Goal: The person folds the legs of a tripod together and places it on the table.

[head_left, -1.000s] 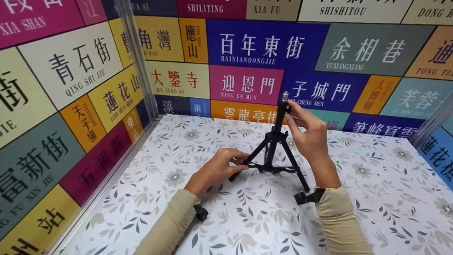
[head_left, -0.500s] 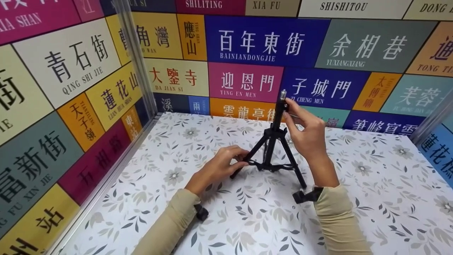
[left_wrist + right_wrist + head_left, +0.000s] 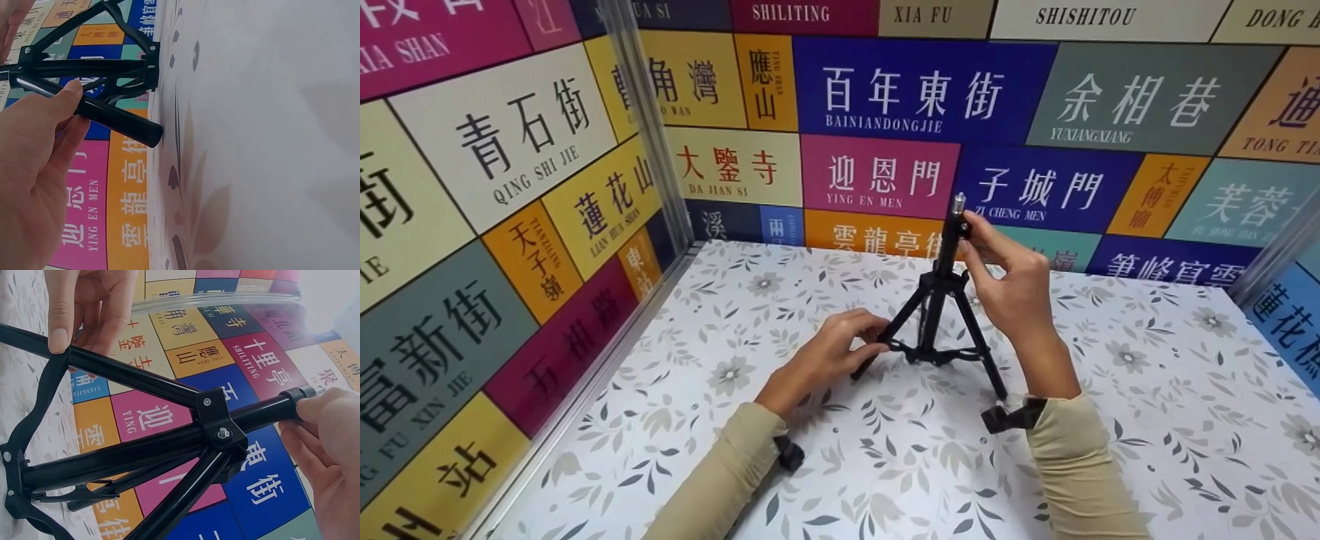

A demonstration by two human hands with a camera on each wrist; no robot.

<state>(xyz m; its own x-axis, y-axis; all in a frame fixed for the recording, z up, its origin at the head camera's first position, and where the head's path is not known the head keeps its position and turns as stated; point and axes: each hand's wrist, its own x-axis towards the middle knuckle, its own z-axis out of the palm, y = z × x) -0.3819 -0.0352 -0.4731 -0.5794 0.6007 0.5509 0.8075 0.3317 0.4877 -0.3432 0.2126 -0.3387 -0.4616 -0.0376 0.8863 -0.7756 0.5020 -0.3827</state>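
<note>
A small black tripod stand [image 3: 936, 315] with a silver threaded tip [image 3: 958, 203] stands on the patterned tabletop, its legs spread. My left hand [image 3: 829, 346] pinches the left leg between thumb and fingers; in the left wrist view that leg [image 3: 121, 119] runs down to its foot near the tabletop. Up at the column's top, the thumb and fingers of my right hand [image 3: 1014, 289] hold the column just below the tip. The right wrist view shows the bolted hub [image 3: 221, 430] and the lower brace [image 3: 16, 486] joining the legs. My right hand partly covers the column's top there.
The tabletop [image 3: 750, 450] is white with grey leaves and flowers. Panels with coloured street-name signs [image 3: 926, 86] rise behind and at the left, meeting at a clear corner strip [image 3: 649, 112]. Black wrist straps with mounts [image 3: 1012, 415] sit on both sleeves.
The tripod has shifted very slightly left, and its right foot has moved a little inward. Both hands keep the same hold throughout.
</note>
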